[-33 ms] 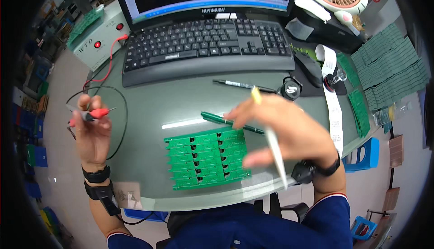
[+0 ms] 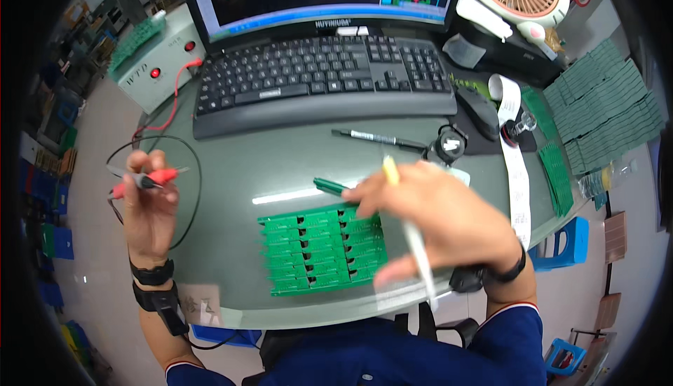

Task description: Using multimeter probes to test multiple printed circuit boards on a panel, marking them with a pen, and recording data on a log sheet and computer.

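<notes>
My left hand point(image 2: 151, 204) is raised at the left of the desk, its fingers closed round red and black test probes point(image 2: 158, 178) with thin metal tips. My right hand point(image 2: 449, 211) hovers palm down, thumb apart, with a slim white stick point(image 2: 419, 260) with a yellow end tucked between its fingers. Its fingertips are at a green pen point(image 2: 328, 186), covering most of it; whether they grip it I cannot tell. Below lies a panel of green circuit boards point(image 2: 322, 249), its right edge near my right thumb.
A keyboard point(image 2: 322, 77) and monitor point(image 2: 322, 27) stand behind. A black pen point(image 2: 378, 138), round black container point(image 2: 447, 145), mouse point(image 2: 479, 111) and paper strip point(image 2: 517, 183) lie rightward. Stacked boards point(image 2: 603, 105) fill the far right. A cabled grey box point(image 2: 158, 63) stands back left.
The view has shifted slightly. My right fingertips have moved a little left and down over the green pen, hiding its right part. My left hand keeps the probes.
</notes>
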Motion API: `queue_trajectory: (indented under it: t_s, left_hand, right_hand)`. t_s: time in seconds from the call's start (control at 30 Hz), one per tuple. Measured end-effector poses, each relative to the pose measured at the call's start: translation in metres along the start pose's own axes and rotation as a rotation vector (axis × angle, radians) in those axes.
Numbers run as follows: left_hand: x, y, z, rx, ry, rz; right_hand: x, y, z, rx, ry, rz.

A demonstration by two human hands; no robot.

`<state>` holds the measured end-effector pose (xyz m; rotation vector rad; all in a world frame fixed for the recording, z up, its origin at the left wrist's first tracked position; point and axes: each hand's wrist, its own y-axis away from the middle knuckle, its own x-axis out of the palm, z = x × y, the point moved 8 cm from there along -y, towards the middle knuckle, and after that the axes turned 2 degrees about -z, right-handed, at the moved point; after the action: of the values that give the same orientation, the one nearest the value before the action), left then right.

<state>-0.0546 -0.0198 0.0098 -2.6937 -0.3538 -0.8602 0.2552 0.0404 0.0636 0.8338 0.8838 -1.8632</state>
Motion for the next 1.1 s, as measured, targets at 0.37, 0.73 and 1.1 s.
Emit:
queue_trajectory:
  t_s: [0.37, 0.73, 1.1]
  left_hand:
    - [0.129, 0.012, 0.016, -0.105, -0.336, 0.636]
    - [0.148, 0.013, 0.062, -0.417, -0.767, 0.826]
    - [0.128, -0.001, 0.073, -0.294, -0.886, 0.666]
  right_hand:
    - [0.021, 0.009, 0.032, 0.04, 0.394, 0.065]
    - [0.011, -0.021, 0.034, -0.073, 0.323, -0.115]
    - [0.01, -0.076, -0.003, 0.198, -0.677, -0.12]
